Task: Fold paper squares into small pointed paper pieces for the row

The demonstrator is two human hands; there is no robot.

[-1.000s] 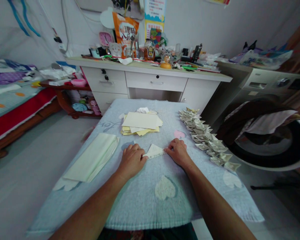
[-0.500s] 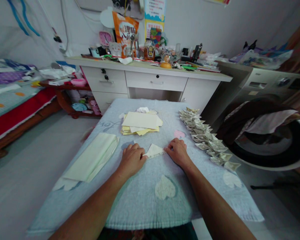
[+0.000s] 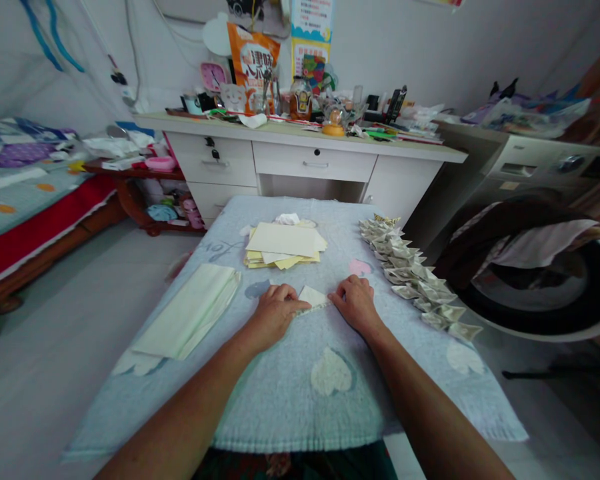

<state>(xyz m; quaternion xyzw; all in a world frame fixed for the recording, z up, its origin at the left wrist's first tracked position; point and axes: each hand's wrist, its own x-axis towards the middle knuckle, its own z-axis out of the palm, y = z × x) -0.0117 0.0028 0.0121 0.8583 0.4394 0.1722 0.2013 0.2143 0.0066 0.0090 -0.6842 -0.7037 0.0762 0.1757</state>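
A small piece of folded paper [image 3: 314, 297], pale and roughly triangular with a patterned lower edge, lies on the cloth-covered table between my hands. My left hand [image 3: 279, 311] covers its left part, the thumb and fingers pressing along the bottom edge. At the right corner, the closed fingers of my right hand [image 3: 354, 301] hold the paper down. Farther back is a stack of cream and yellow paper sheets [image 3: 283, 239]. Rows of folded paper boats [image 3: 407, 267] with pointed ends stand along the right side.
A pale green folded paper bundle [image 3: 185, 313] lies on the left of the blue tablecloth [image 3: 280, 407]. Crumpled white tissue [image 3: 287, 219] sits behind the stack. Beyond the table stands a cluttered white desk [image 3: 310, 153]; a washing machine [image 3: 530, 167] with its door open is at right.
My left hand has slid right along the paper's lower edge and now covers more of it. My right hand stays at the right corner.
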